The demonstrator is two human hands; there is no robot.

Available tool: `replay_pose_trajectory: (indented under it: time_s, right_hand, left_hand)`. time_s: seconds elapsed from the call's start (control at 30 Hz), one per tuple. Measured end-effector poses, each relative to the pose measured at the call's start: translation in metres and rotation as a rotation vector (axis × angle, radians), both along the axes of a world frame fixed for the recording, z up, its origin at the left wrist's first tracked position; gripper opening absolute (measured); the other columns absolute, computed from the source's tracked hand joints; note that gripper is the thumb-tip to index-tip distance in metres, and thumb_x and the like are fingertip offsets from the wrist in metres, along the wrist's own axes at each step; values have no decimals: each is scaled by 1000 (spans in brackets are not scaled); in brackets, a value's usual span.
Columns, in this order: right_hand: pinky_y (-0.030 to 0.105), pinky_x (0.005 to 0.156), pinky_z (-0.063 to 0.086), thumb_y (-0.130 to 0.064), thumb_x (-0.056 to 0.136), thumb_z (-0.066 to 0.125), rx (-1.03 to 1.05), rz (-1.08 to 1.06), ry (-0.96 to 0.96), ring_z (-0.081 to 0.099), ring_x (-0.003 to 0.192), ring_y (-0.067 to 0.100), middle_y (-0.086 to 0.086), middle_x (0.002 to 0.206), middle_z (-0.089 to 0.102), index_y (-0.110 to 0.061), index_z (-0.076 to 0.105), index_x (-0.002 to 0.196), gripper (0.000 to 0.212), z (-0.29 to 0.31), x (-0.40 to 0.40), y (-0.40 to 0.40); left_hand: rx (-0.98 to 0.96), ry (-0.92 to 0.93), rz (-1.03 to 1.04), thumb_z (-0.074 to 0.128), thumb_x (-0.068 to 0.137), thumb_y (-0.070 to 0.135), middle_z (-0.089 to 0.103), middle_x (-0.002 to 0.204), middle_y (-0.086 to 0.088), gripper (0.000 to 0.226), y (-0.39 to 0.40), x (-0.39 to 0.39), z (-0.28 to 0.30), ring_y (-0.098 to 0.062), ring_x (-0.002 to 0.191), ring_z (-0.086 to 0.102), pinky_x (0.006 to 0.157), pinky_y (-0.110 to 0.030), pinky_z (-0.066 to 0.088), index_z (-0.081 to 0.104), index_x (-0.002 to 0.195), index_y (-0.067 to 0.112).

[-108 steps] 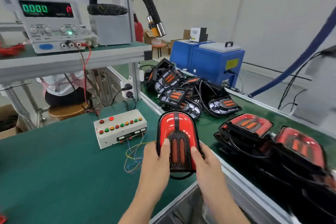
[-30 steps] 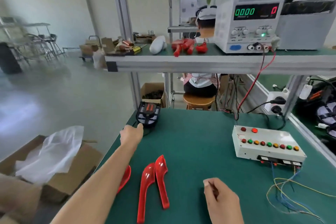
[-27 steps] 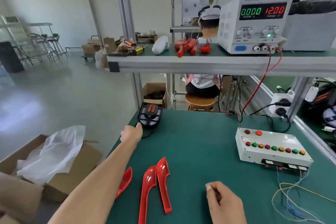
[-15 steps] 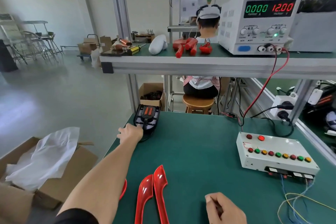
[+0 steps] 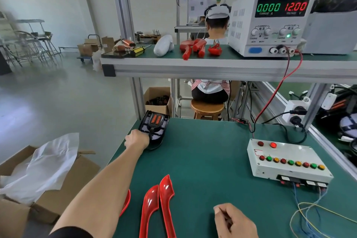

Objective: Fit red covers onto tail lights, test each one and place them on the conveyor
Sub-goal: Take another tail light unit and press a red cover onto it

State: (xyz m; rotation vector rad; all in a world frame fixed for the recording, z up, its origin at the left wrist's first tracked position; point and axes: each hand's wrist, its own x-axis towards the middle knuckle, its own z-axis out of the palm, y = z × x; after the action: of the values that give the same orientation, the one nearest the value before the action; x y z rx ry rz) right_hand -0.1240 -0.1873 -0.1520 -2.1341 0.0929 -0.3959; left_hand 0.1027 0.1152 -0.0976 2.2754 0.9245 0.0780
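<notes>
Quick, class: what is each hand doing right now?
Left hand: gripping the tail light.
Right hand: fingers curled, holding nothing visible.

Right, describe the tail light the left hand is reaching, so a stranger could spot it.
Start at the green bench and go to its far left corner. There the left hand touches a black tail light with two orange bars, uncovered, unlike the loose red covers nearer you.
</notes>
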Motion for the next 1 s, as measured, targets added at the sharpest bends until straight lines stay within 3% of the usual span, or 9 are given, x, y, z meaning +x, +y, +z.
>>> replay_pose_trajectory:
  time_s: [0.13, 0.23, 0.4, 0.5, 0.6, 0.73, 0.8, 0.9, 1.0]
  right_hand:
    - [14, 49, 44, -11, 78, 77, -30, 3, 19, 52, 49, 8, -12, 52, 57, -34, 64, 59, 32, 4, -2, 0]
    - [19, 55, 48, -15, 81, 75, -27, -9, 64, 56, 56, 9, -13, 56, 59, -35, 64, 59, 32, 6, -2, 2]
    - [14, 58, 46, -18, 84, 73, 14, -5, 109, 57, 63, 7, -15, 59, 61, -37, 64, 60, 32, 8, -2, 1]
    - [19, 62, 48, -20, 87, 69, 86, 15, 140, 57, 60, 9, -10, 63, 65, -37, 67, 70, 24, 10, -5, 0]
    - [14, 60, 46, -20, 91, 65, 175, 33, 148, 57, 58, 8, -7, 65, 68, -33, 69, 71, 24, 16, -9, -4]
    - [14, 57, 45, -23, 95, 62, 269, 24, 165, 59, 56, 3, -12, 69, 71, -32, 71, 77, 22, 22, -19, -11]
    - [18, 60, 47, -23, 96, 62, 254, 42, 182, 60, 58, 3, -13, 70, 72, -32, 71, 78, 22, 23, -25, -14]
    - [12, 55, 45, -24, 96, 62, 246, 63, 198, 60, 56, 2, -11, 71, 72, -30, 71, 78, 21, 25, -33, -15]
    - [16, 57, 48, -23, 95, 63, 242, 42, 191, 57, 54, 5, -10, 69, 71, -30, 71, 77, 21, 25, -37, -14]
  left_hand:
    - [-116, -54, 22, 53, 98, 18, 50, 135, -28, 41, -6, -5, 6, -40, 106, 58, 84, -40, 54, 53, 134, -2]
    - [-219, -93, 14, 51, 100, 15, 56, 129, -27, 33, -4, -8, 8, -34, 99, 56, 66, -32, 48, 55, 125, -5]
    - [-608, -269, 64, 52, 101, 1, 70, 107, -20, 12, -11, -19, 15, -33, 85, 72, 66, -40, 61, 61, 105, -5]
    - [-726, -315, 36, 54, 101, 0, 71, 94, -16, 10, -20, -30, 25, -28, 73, 72, 65, -40, 63, 63, 101, -4]
    - [-812, -333, -28, 52, 99, -5, 72, 89, -16, 13, -31, -43, 33, -25, 70, 72, 54, -35, 63, 63, 92, -4]
    - [-736, -377, -57, 50, 96, -6, 69, 90, -16, 16, -40, -57, 41, -25, 72, 70, 80, -45, 63, 61, 86, -2]
    - [-734, -427, 19, 51, 96, -6, 68, 91, -15, 12, -37, -62, 45, -26, 72, 69, 79, -43, 62, 62, 94, -3]
    - [-852, -470, 160, 48, 97, -11, 68, 112, -20, 30, -26, -71, 46, -35, 94, 69, 83, -48, 59, 59, 124, -5]
    - [-995, -438, 244, 43, 99, -11, 64, 130, -24, 38, -13, -78, 42, -42, 117, 64, 98, -64, 51, 57, 133, -1]
